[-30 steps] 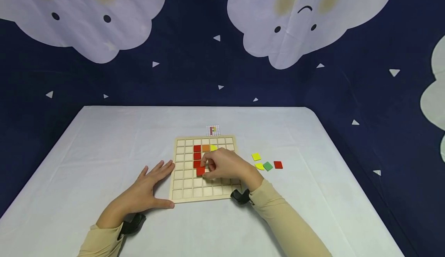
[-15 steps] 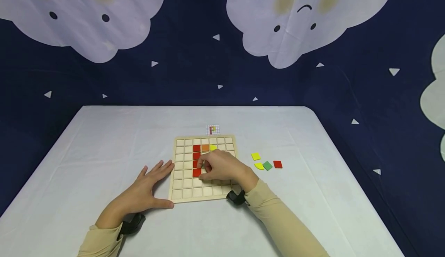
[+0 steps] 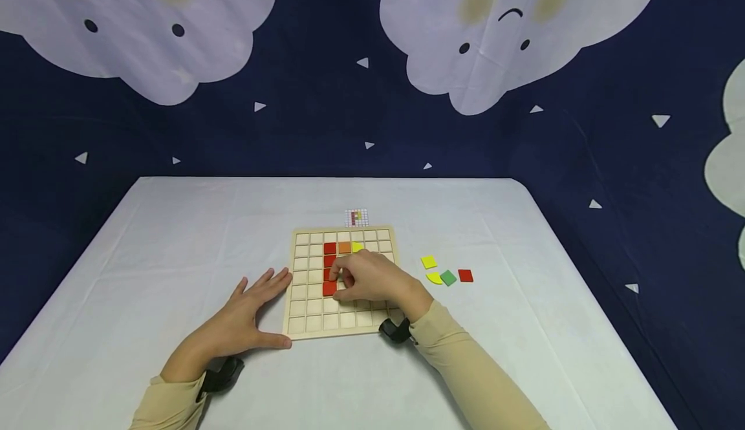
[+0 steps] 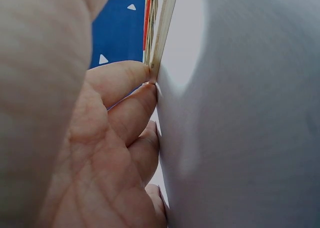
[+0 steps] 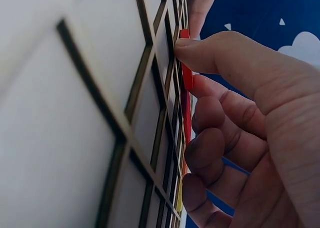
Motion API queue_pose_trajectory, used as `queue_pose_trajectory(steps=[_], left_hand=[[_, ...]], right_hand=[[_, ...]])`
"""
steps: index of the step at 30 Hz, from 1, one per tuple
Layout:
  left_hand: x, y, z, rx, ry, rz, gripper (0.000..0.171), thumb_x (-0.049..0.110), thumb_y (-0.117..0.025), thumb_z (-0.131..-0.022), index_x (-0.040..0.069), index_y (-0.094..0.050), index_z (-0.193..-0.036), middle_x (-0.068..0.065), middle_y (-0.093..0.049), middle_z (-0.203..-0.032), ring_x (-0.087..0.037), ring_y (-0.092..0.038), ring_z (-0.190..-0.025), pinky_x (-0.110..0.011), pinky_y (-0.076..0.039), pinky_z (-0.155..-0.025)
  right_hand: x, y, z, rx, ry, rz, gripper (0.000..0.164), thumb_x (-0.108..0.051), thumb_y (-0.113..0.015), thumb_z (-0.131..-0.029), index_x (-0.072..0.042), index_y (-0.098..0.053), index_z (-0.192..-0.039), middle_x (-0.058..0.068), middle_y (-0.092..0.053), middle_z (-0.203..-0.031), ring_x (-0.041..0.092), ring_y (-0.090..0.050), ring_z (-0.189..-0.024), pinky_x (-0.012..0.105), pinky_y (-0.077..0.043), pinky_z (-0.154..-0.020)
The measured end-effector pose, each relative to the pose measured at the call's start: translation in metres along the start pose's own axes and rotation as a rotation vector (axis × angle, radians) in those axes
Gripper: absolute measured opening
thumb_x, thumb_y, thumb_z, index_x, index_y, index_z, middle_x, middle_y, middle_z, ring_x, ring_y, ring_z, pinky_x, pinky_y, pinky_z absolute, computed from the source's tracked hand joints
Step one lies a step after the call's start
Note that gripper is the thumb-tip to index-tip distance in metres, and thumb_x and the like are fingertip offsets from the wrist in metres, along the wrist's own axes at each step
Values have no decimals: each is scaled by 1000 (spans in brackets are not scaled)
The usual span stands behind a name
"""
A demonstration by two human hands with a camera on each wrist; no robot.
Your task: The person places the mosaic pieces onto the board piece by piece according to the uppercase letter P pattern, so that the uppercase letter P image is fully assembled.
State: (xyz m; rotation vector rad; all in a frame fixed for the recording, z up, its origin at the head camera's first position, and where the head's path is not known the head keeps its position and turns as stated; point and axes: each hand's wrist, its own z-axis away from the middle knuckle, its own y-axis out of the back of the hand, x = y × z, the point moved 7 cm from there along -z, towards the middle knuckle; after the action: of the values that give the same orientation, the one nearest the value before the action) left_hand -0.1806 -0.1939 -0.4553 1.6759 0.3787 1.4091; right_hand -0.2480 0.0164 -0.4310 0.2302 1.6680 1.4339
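along left edge of board (image 3: 337, 335): left hand (image 3: 244, 317), fingers straight and spread, forefinger touching the side, thumb just beside near left corner. over the middle, well apart from left hand: right hand (image 3: 369, 278), thumb and forefinger pinching red tile (image 3: 329, 288). past left hand, a broad stretch of white cloth (image 3: 145, 255); another beyond small card (image 3: 356, 218), itself just past the far rim. more cloth at right, past four loose pieces well apart from board: yellow square (image 3: 429, 262), yellow quarter (image 3: 434, 279) just beside green tile (image 3: 448, 278), then spare red tile (image 3: 465, 276). by near right corner, black wrist camera (image 3: 396, 332).

red tile: square and plain, in third column from left, lowest of four reds in a line; in right wrist view, thin and edge-on. whether fully seated in the grid, cannot tell. between reds and left rim, two columns of pale cells; below, two rows. beside the topmost red, orange tile (image 3: 345, 247), then yellow tile (image 3: 357, 246), lower part behind right hand.
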Motion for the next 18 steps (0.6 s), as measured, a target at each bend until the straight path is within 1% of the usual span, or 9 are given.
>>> queue_pose_trajectory(steps=[8, 18], left_hand=[[1, 1, 1, -1, -1, -8, 121, 54, -97, -70, 8, -41, -166, -17, -36, -174, -50, -24, -163, -81, -5, -125], [0, 0, 0, -1, 3, 13, 121, 53, -98, -69, 9, -40, -166, -16, -35, -175, -49, -22, -164, -81, -4, -126]], right_hand=[[-1, 0, 0, -15, -2, -22, 20, -25, -85, -91, -17, -75, -106, -13, -57, -67, 0, -52, -62, 20, -44, -66], [-1, 4, -2, -18, 3, -24, 19, -27, -84, -91, -18, -75, -106, -13, -63, -71, 0, -54, -62, 19, -45, -61]])
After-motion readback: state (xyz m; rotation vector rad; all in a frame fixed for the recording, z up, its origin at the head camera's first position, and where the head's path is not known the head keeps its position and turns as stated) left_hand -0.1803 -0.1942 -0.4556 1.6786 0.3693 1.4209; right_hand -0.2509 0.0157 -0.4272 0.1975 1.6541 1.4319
